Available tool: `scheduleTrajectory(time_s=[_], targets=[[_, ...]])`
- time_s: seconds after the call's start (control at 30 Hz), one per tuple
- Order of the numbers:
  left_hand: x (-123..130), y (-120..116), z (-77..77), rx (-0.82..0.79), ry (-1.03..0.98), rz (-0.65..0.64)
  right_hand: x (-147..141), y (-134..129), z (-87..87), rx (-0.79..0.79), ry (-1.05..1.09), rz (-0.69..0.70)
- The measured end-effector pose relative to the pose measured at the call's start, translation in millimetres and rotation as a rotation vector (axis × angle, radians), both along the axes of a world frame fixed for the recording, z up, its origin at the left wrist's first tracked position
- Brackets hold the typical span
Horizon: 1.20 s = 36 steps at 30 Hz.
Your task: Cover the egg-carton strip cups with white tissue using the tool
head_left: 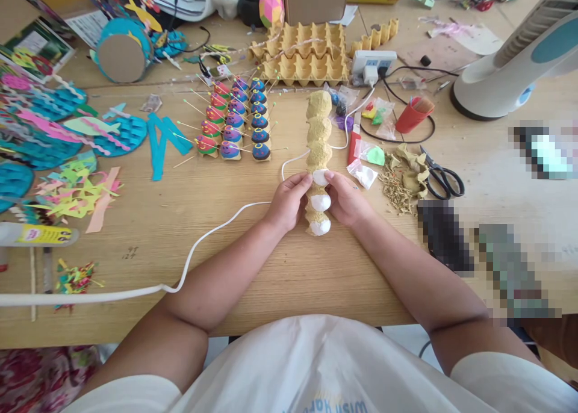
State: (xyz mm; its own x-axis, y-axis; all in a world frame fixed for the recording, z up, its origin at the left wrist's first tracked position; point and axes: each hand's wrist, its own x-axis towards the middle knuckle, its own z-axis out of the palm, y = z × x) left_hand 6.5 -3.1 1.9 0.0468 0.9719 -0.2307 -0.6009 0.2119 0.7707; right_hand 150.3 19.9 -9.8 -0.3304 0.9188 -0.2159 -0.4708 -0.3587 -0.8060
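A yellowish strip of egg-carton bumps (319, 130) runs lengthwise away from me in the middle of the table. Its nearer bumps carry white clay; one white patch (320, 203) lies just below my fingertips. My left hand (289, 201) grips the strip from the left side, thumb at the topmost white patch (320, 177). From the right, my right hand (347, 199) holds the same strip, its thumb at that patch too. The other fingers of both hands are partly hidden beside and under the strip.
Painted bump strips (231, 130) with pins stand left of centre, egg cartons (307, 55) behind. White cable (203, 235) crosses the left side. Clay bags (362, 172), a red container (414, 114), scissors (442, 178) and carton scraps (410, 166) lie right. Blue pieces and paper strips fill the left.
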Motion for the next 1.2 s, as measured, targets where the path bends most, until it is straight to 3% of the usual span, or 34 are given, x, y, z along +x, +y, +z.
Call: scheduleTrajectory(time_s=[0.17, 0.4, 0.63, 0.97, 1.2], targets=[[-2, 0, 1.1, 0.000, -0.014, -0.007, 2, 0, 6.6, 0.021, 0.027, 0.078], [0, 0, 4.0, -0.042, -0.011, 0.013, 0, -3, 3.4, 0.045, -0.019, -0.007], [-3, 2, -2.6, 0.013, 0.001, -0.013, 2, 0, 9.1, 0.032, 0.024, 0.093], [-5, 3, 1.7, -0.021, -0.020, -0.005, 2, -1, 4.5, 0.069, 0.007, 0.063], [-2, 2, 9.5, -0.043, -0.053, 0.010, 3, 3, 8.0, 0.145, -0.207, -0.079]])
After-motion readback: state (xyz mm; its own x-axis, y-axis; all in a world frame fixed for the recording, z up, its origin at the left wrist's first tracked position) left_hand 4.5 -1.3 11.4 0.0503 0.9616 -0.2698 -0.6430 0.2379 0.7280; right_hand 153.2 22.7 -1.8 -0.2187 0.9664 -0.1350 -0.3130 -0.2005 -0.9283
